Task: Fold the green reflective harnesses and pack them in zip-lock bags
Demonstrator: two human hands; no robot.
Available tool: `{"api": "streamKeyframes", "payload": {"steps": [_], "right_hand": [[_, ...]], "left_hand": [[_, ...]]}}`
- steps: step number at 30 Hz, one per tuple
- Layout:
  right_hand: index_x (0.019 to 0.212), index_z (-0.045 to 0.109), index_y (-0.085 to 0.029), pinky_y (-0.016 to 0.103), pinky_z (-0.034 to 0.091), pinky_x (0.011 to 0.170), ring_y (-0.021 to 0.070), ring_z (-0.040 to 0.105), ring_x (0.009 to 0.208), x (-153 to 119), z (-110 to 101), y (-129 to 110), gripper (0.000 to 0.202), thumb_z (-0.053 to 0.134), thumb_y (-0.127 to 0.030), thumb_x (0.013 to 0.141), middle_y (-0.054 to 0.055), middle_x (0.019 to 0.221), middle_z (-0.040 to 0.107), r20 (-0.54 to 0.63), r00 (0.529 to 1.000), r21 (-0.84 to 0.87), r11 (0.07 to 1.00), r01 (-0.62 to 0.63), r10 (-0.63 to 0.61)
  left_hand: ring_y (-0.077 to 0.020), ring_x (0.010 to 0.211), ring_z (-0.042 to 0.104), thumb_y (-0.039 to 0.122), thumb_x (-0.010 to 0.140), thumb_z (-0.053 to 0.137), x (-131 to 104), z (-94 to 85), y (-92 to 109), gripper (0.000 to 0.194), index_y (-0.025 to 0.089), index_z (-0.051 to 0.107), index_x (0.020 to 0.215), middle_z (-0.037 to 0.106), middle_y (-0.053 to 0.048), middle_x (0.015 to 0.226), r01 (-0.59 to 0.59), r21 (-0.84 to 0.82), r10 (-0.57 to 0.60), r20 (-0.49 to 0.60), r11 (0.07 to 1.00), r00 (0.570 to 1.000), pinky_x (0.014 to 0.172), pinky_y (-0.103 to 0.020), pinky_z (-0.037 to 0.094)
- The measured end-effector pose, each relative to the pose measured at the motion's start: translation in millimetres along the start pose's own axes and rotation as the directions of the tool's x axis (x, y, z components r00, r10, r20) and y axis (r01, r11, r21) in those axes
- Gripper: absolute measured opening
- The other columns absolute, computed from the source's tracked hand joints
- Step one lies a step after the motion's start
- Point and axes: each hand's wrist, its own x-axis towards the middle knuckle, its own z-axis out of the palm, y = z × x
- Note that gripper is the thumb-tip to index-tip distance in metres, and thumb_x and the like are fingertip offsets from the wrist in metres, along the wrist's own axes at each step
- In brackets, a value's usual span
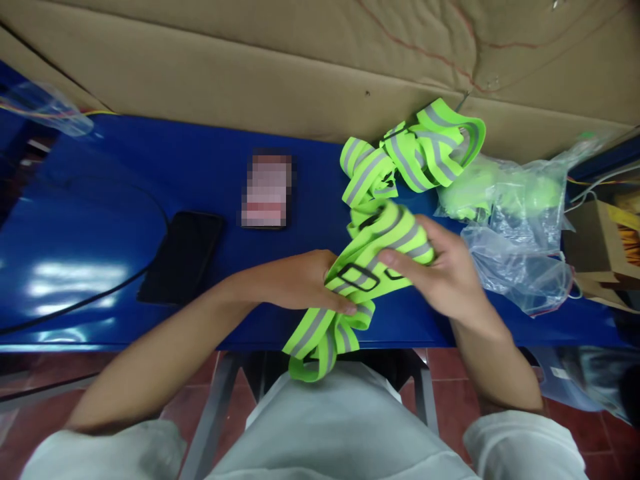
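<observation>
A bundle of neon-yellow reflective straps (380,250) with grey stripes and black buckles is held between both hands near the table's front edge. My left hand (313,280) grips its left end, thumb across the front. My right hand (440,270) is closed round its right end, thumb on top. Loops of strap hang below my left hand, over the edge toward my lap. Behind the bundle, more neon straps (425,150) lie in a loose heap against the cardboard.
On the blue table (200,167) lie a black phone (183,257) with a cable beside it and a pixelated device (266,191). Clear plastic bags (520,227), some with neon material inside, sit at the right, next to a cardboard box (597,240). Brown cardboard (250,60) stands along the back.
</observation>
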Motion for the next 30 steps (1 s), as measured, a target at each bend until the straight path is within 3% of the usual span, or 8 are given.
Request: {"api": "streamKeyframes", "payload": {"steps": [4, 8, 14, 16, 19, 22, 25, 30], "right_hand": [[0.113, 0.076, -0.026, 0.039, 0.065, 0.081, 0.026, 0.077, 0.09, 6.1, -16.9, -1.2, 0.041, 0.085, -0.05, 0.081, 0.005, 0.102, 0.079, 0.215, 0.959, 0.324, 0.913, -0.246, 0.183], [0.123, 0.07, -0.027, 0.033, 0.066, 0.074, 0.0221, 0.077, 0.085, 13.9, -10.9, 7.6, 0.058, 0.089, -0.051, 0.075, 0.005, 0.105, 0.079, 0.4, 0.876, 0.387, 0.816, -0.429, 0.271], [0.121, 0.076, -0.03, 0.035, 0.056, 0.104, 0.0223, 0.068, 0.122, 15.1, 1.5, 18.5, 0.035, 0.074, -0.051, 0.093, 0.005, 0.131, 0.071, 0.237, 0.972, 0.06, 0.998, -0.018, 0.003], [0.135, 0.07, -0.031, 0.039, 0.052, 0.11, 0.0238, 0.066, 0.125, 11.8, -1.7, 16.9, 0.042, 0.063, -0.053, 0.1, 0.005, 0.133, 0.071, 0.203, 0.977, -0.048, 0.996, 0.074, -0.063], [0.16, 0.046, -0.033, 0.043, 0.053, 0.111, 0.0273, 0.066, 0.129, 6.0, -8.7, 11.7, 0.068, 0.048, -0.068, 0.102, 0.007, 0.147, 0.064, 0.321, 0.943, -0.044, 0.994, 0.104, -0.084], [0.16, 0.044, -0.033, 0.044, 0.051, 0.114, 0.0318, 0.06, 0.138, 3.9, -8.9, 9.0, 0.083, 0.058, -0.077, 0.091, 0.006, 0.157, 0.056, 0.457, 0.882, -0.048, 0.987, 0.156, -0.118], [0.152, 0.053, -0.035, 0.041, 0.059, 0.1, 0.0301, 0.068, 0.123, 4.8, 2.0, 12.0, 0.078, 0.083, -0.056, 0.083, 0.004, 0.142, 0.068, 0.337, 0.938, -0.167, 0.976, 0.142, -0.079], [0.137, 0.063, -0.032, 0.038, 0.06, 0.091, 0.0263, 0.071, 0.11, 4.6, 17.0, 15.9, 0.059, 0.085, -0.041, 0.083, 0.003, 0.127, 0.073, 0.105, 0.991, -0.176, 0.979, 0.104, -0.086]], "left_hand": [[-0.0166, 0.081, 0.072, 0.044, 0.087, 0.081, 3.2, 4.4, 4.0, 0.034, 0.013, 0.075, 0.098, 0.079, -0.006, 0.093, -0.049, -0.049, 0.054, 0.103, 0.998, 0.993, 0.072, -0.021, 0.057], [-0.0169, 0.084, 0.071, 0.037, 0.089, 0.078, -1.0, 11.8, 9.1, 0.025, 0.014, 0.074, 0.097, 0.078, -0.007, 0.095, -0.168, -0.07, 0.175, 0.123, 0.983, 0.977, 0.076, -0.022, 0.058], [-0.0152, 0.087, 0.068, 0.036, 0.093, 0.073, -0.6, 9.9, 4.3, 0.023, 0.014, 0.072, 0.1, 0.076, -0.006, 0.096, -0.218, 0.031, 0.217, 0.04, 0.975, 0.975, 0.081, -0.022, 0.056], [-0.0147, 0.086, 0.066, 0.038, 0.093, 0.072, 0.5, 8.6, 5.7, 0.025, 0.014, 0.071, 0.098, 0.074, -0.005, 0.095, -0.229, 0.067, 0.231, -0.017, 0.971, 0.973, 0.082, -0.023, 0.055], [-0.0162, 0.092, 0.066, 0.037, 0.092, 0.074, 1.1, 9.2, 8.9, 0.023, 0.015, 0.072, 0.098, 0.074, -0.004, 0.097, -0.259, 0.109, 0.264, -0.04, 0.96, 0.964, 0.088, -0.025, 0.054], [-0.0173, 0.092, 0.067, 0.04, 0.095, 0.069, 2.7, 11.6, 8.2, 0.026, 0.014, 0.072, 0.1, 0.074, -0.005, 0.1, -0.232, 0.103, 0.236, -0.021, 0.967, 0.972, 0.087, -0.027, 0.055], [-0.0152, 0.088, 0.065, 0.043, 0.095, 0.07, 7.0, 12.5, 3.9, 0.029, 0.014, 0.071, 0.098, 0.073, -0.005, 0.097, -0.245, 0.082, 0.249, -0.043, 0.966, 0.967, 0.081, -0.024, 0.053], [-0.0154, 0.094, 0.066, 0.043, 0.087, 0.079, 11.8, 9.2, -1.3, 0.033, 0.017, 0.071, 0.106, 0.073, -0.002, 0.102, -0.195, -0.022, 0.192, -0.096, 0.981, 0.977, 0.082, -0.023, 0.054]]}}
